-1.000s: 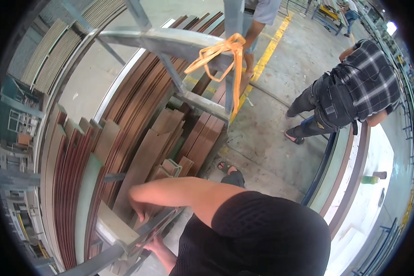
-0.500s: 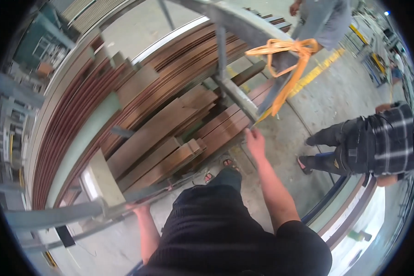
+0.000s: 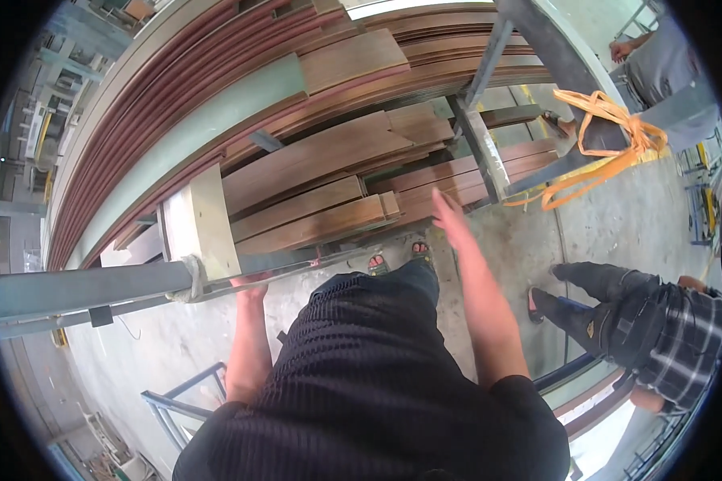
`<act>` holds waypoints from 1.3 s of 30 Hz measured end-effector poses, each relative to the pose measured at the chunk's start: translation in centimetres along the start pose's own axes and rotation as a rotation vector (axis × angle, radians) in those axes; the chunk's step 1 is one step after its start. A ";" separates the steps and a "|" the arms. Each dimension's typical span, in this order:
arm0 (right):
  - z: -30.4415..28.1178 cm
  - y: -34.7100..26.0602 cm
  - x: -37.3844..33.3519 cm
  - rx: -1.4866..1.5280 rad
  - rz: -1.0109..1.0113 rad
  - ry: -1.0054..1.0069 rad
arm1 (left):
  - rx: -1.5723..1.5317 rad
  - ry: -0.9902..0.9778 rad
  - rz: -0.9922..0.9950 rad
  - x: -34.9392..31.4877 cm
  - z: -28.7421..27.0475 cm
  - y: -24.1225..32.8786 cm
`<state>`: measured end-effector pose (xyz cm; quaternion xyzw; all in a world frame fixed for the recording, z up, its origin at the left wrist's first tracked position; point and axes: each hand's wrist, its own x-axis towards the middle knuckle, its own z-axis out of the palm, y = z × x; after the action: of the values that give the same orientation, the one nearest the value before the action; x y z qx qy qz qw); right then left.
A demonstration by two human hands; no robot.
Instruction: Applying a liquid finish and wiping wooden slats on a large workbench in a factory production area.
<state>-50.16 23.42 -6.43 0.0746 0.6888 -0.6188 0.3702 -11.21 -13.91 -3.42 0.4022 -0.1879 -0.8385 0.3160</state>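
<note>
My left hand [image 3: 253,293] is at the near side of a grey metal rack, closed at its rail [image 3: 104,284] just below a pale board [image 3: 203,228]; some of its fingers are hidden there. A cloth strip [image 3: 191,280] is knotted round the rail beside that hand. My right hand [image 3: 451,223] is raised with its fingers stretched out, holding nothing, over the near edge of the stacked brown boards [image 3: 321,220]. To its right stands the rack's end post [image 3: 488,152].
Orange ribbon [image 3: 610,136] is tied to the rack's right end. Long reddish-brown strips [image 3: 160,104] and a pale green panel [image 3: 217,120] lie on the far side. A person in a plaid shirt [image 3: 678,345] stands right; another in grey [image 3: 666,60] stands far right. A blue frame [image 3: 184,401] is behind my left arm.
My view has turned, so the rack lies more level and the ribbon sits farther right. My right hand has come away from the rack's end corner; my left stays at the rail.
</note>
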 end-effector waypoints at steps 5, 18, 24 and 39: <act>6.5 -1.8 -1.9 -0.045 -0.138 -0.255 | 0.108 -0.021 -0.015 -1.5 0.0 0.5; 6.9 0.4 -2.3 -0.221 -0.295 -0.235 | 0.565 0.048 0.017 -1.3 -3.0 1.4; 7.1 -0.5 -3.5 -0.325 -0.351 -0.135 | 0.689 0.183 0.122 -1.0 -2.9 1.1; 16.9 -2.8 -10.5 -1.201 -1.322 -0.388 | 2.206 -0.215 0.393 -6.0 3.8 3.6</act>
<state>-37.14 11.17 2.76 -0.6456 0.7231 -0.2441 0.0264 -9.96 -12.20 4.26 0.3510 -0.9130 -0.1800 -0.1037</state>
